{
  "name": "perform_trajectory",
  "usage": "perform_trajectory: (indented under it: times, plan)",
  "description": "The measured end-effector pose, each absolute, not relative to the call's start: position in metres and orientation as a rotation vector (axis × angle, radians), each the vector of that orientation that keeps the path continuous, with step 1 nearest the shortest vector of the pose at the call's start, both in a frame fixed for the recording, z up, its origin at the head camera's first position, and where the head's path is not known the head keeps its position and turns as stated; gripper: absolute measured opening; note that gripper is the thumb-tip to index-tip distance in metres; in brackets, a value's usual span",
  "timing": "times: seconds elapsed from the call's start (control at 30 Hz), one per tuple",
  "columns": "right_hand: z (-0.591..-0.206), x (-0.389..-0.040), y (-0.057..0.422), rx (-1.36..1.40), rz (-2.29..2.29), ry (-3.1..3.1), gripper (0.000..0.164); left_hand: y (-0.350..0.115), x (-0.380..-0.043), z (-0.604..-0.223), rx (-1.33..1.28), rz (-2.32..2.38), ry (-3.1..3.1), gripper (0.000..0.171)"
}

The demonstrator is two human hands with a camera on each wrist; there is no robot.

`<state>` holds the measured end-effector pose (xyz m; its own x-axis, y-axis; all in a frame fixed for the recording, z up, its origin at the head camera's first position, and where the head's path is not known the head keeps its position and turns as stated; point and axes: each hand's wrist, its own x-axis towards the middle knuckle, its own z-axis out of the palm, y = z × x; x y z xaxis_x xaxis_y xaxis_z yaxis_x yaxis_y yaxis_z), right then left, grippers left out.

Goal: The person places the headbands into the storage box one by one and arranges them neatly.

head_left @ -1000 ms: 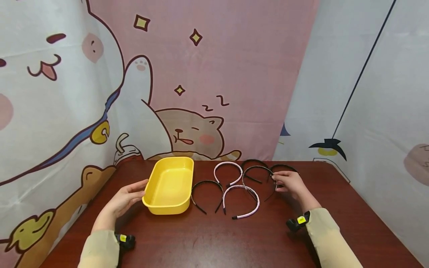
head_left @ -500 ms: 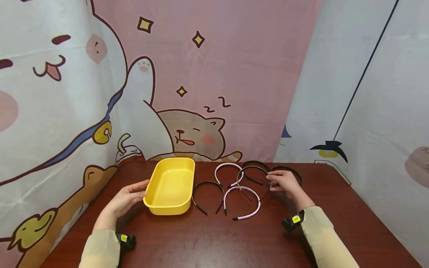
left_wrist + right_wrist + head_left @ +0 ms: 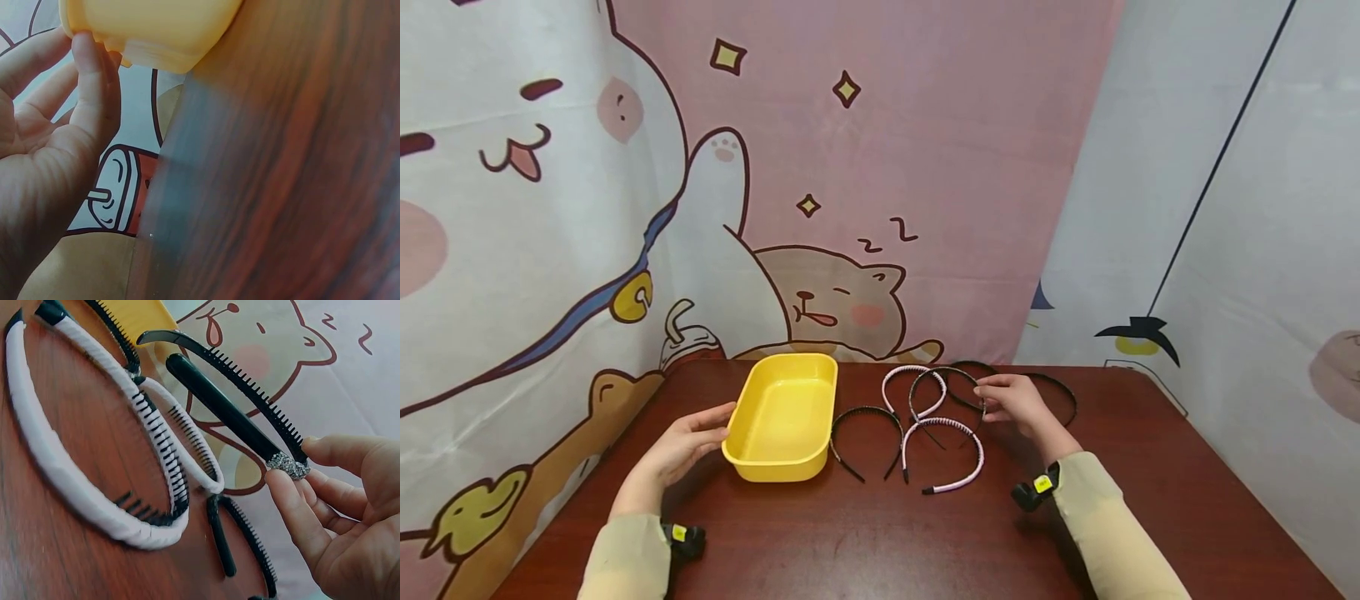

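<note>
My right hand [image 3: 1018,404] pinches a black toothed headband [image 3: 222,407] with a glittery silver top between thumb and fingers. In the right wrist view this headband is raised, its ends pointing left, over the pale pink headbands. My left hand [image 3: 677,446] has its thumb and fingertips at the left edge of a yellow plastic tray [image 3: 778,421], fingers fairly straight. No headband lies in the tray. One pale pink headband [image 3: 943,422] rests at the front and another pale pink headband [image 3: 913,369] behind it. A dark headband [image 3: 867,408] lies beside the tray.
Farther back lies a black headband [image 3: 973,363], partly hidden behind the held one. A further black headband [image 3: 1071,396] is behind the right wrist. The reddish-brown table [image 3: 865,542] meets a cartoon-printed curtain [image 3: 962,208] at its back edge.
My right hand has moved left with the black headband, from the right of the group to over the pale pink ones. My left hand stays at the tray.
</note>
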<state>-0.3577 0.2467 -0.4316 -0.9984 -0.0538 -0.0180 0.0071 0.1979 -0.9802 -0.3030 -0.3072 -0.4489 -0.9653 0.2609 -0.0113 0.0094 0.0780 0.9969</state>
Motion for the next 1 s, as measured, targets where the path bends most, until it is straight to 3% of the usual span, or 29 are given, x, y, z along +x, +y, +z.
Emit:
perform_trajectory:
  times: [1.0]
  plan:
    - [-0.405,-0.369,0.191,-0.148,-2.047,2.262,0.040,-0.310,-0.301,-0.448,0.277,1.985,2.162,0.061]
